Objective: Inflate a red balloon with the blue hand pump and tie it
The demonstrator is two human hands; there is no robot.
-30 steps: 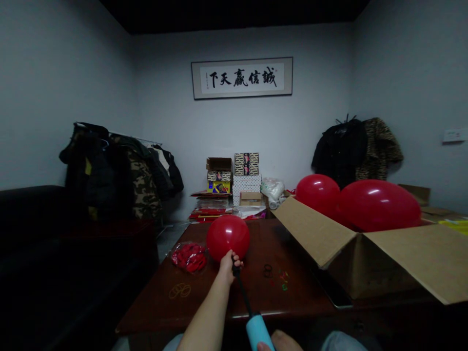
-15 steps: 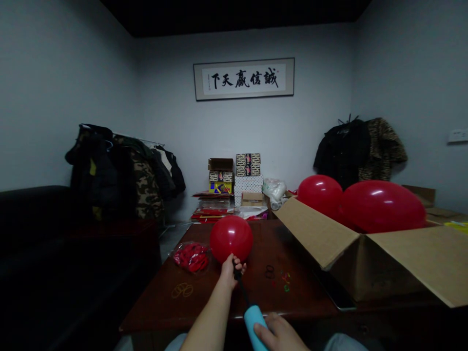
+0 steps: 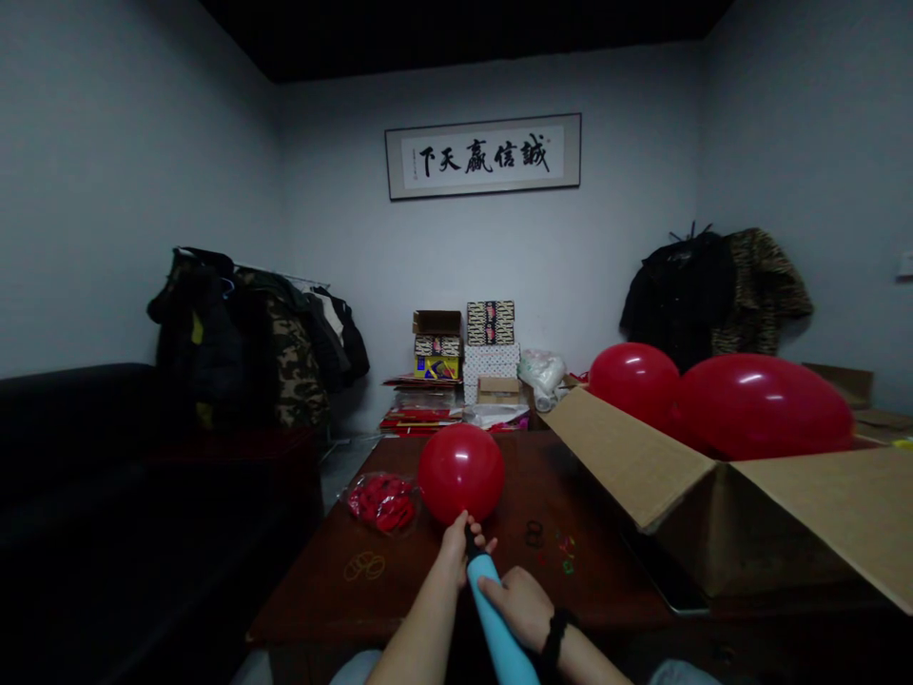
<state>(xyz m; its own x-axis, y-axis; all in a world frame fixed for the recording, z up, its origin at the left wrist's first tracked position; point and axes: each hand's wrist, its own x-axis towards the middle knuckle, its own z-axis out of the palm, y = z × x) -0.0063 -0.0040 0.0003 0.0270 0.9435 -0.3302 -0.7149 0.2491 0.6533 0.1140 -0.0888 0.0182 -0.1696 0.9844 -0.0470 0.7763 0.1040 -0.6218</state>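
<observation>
Two hands closed | left hand (image 3: 457,550) pinches red balloon (image 3: 460,473) neck | right hand (image 3: 519,609) grips blue pump (image 3: 506,655) just below balloon | bag of balloons (image 3: 381,501) just left of balloon

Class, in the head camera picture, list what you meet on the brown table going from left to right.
Yellow rubber bands → bag of red balloons → red balloon pinched by the left hand → black rubber bands → coloured bands → cardboard box. The blue pump in the right hand overlaps the balloon, so it is left out.
</observation>
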